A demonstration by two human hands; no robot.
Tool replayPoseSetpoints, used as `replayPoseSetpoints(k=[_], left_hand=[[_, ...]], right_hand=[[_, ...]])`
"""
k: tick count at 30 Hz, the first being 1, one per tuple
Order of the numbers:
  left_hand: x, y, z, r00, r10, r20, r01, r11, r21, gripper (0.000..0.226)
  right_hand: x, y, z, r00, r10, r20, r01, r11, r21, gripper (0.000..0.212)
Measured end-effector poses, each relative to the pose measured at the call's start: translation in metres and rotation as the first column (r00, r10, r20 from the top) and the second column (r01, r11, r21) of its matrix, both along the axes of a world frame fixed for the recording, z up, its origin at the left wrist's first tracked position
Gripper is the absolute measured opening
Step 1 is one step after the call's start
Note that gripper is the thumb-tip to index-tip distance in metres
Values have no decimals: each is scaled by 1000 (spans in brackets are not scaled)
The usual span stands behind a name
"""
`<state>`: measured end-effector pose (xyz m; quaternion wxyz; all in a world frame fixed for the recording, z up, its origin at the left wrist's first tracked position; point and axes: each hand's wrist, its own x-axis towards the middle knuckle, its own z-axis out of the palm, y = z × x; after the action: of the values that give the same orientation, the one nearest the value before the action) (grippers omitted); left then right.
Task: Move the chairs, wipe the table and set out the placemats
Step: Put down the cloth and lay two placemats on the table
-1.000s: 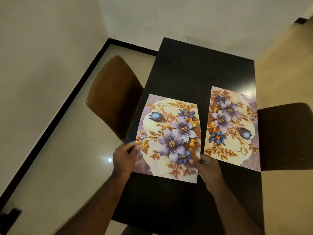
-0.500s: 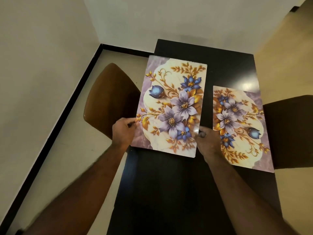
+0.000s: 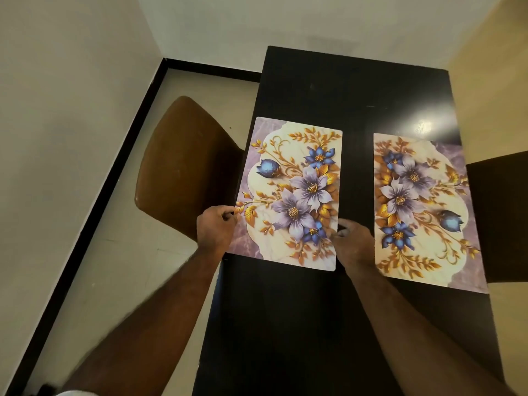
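Table [image 3: 351, 90], left placemat [image 3: 288, 192] in grip of left hand [image 3: 215, 228], right hand [image 3: 355, 245]

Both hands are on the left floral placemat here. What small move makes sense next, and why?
Probably let go: the left hand and right hand pinch the side edges of the left floral placemat, which seems to lie flat on the black table, before the brown chair, roughly opposite the right floral placemat.
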<state>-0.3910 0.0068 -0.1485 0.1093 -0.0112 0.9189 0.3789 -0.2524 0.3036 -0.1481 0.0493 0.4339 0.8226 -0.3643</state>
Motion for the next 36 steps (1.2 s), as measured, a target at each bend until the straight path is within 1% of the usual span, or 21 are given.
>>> replayPoseSetpoints(k=[4,9,15,21,28,33,36], left_hand=[[3,2,1,1000,-4,-24,4,1000,-17,29],[6,2,1,999,-5,-31,4,999,-35,30],[5,3,-1,1000,11,-25,-13,998,-62,31],[7,-1,-3,999,17,-31,-18,998,-60,31],[6,-3,-5,999,-5,-33,4,999,-48,31],[5,-2,-5,999,-18,-27,16,999,-51,30],[5,-2,-4,999,-26,-29,25,998,-56,30]], right_hand=[[0,0,1,1000,13,-1,-13,1000,13,48],[-2,2,2,998,63,25,-64,998,19,44],[0,-2,2,993,104,49,-108,990,87,44],[1,-8,5,996,71,51,-76,991,114,54],[0,-9,4,999,23,47,-29,992,121,53],[0,-10,0,999,25,44,-31,989,143,51],[0,-11,0,998,27,50,-34,989,143,54]])
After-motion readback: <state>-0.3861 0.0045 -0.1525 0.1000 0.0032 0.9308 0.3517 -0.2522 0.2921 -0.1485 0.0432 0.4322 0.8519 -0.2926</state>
